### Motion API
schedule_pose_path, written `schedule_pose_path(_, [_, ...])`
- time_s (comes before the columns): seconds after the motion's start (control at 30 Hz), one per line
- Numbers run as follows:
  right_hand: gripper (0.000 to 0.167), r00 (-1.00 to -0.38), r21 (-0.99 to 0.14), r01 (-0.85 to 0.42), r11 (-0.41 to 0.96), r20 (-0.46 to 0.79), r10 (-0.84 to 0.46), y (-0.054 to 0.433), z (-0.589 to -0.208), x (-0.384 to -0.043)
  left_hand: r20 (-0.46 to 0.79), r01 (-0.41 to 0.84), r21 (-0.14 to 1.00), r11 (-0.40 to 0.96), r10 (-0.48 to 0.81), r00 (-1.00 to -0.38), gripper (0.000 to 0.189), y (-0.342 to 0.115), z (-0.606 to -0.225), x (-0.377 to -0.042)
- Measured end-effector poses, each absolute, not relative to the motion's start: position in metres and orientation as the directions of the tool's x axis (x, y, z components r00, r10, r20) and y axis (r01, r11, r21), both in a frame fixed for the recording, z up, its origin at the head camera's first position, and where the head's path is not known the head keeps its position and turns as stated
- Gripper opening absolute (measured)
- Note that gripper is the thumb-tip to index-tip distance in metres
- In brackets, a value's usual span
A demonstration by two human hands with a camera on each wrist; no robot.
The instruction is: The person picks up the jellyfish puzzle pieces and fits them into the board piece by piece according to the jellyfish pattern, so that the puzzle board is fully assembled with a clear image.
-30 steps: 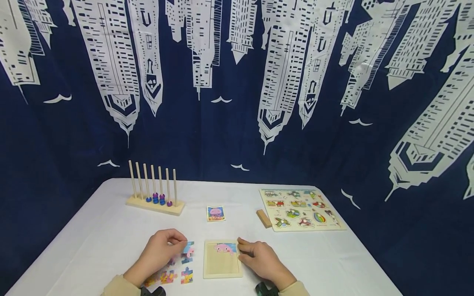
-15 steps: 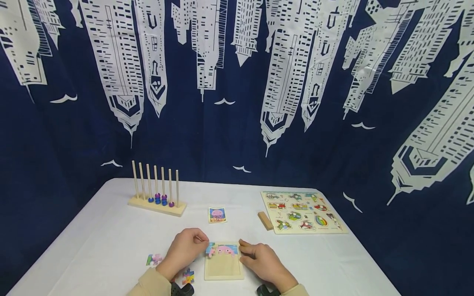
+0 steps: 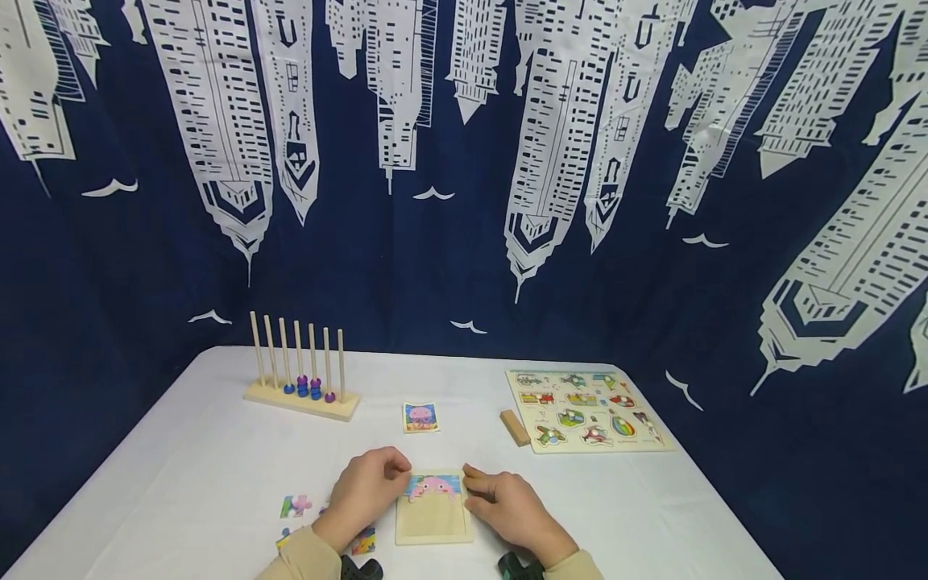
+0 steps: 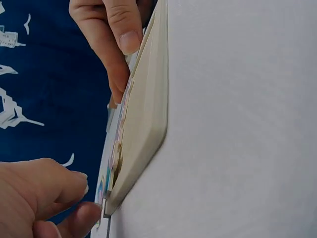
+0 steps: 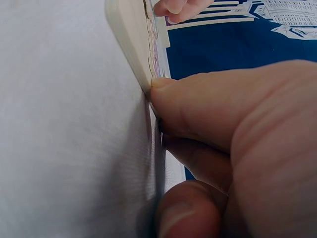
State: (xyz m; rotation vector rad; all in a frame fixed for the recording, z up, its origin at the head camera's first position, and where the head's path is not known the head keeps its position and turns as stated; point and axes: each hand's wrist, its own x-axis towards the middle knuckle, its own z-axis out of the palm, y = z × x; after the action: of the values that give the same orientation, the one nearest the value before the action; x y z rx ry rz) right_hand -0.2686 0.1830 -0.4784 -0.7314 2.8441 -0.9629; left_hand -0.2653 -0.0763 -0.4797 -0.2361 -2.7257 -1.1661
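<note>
A square wooden puzzle tray (image 3: 435,528) lies on the white table between the hands. Joined jigsaw pieces (image 3: 435,486) with a pink pig face on blue fill its top strip; bare wood shows below. My right hand (image 3: 511,512) grips the tray's right edge near the upper corner, its thumb (image 5: 171,99) against the rim. At the upper left corner is my left hand (image 3: 368,488), bent fingers beside the pieces and no piece seen between them in the left wrist view. Loose jigsaw pieces (image 3: 296,506) lie left of the tray, some hidden behind the left hand and wrist.
A small picture card (image 3: 420,417) lies beyond the tray. At the back left stands a wooden peg stand (image 3: 300,400) with blue and purple beads. A wooden block (image 3: 515,428) and a vehicle puzzle board (image 3: 587,412) lie at the back right. A dark patterned cloth hangs behind.
My left hand has carried a jigsaw piece from the loose pile rightward to the tray's upper left, where it now sits beside the face pieces. The right hand has stayed at the tray's edge.
</note>
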Motion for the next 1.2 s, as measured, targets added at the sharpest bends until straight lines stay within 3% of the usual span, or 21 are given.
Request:
schedule_pose_path(0.3, [0.038, -0.891, -0.587, -0.413, 0.697, 0.102, -0.442, 0.1809, -0.4771, -0.2686, 0.26, 0.401, 0.551, 0.732, 0.306, -0.916, 0.025, -0.0789, -0.4813, -0.2627])
schedule_pose_path(1.2, [0.04, -0.884, -0.598, -0.422, 0.682, 0.102, -0.457, 0.1835, -0.4803, -0.2708, 0.301, 0.464, 0.435, 0.772, 0.361, -0.883, 0.033, -0.0763, -0.4849, -0.2594])
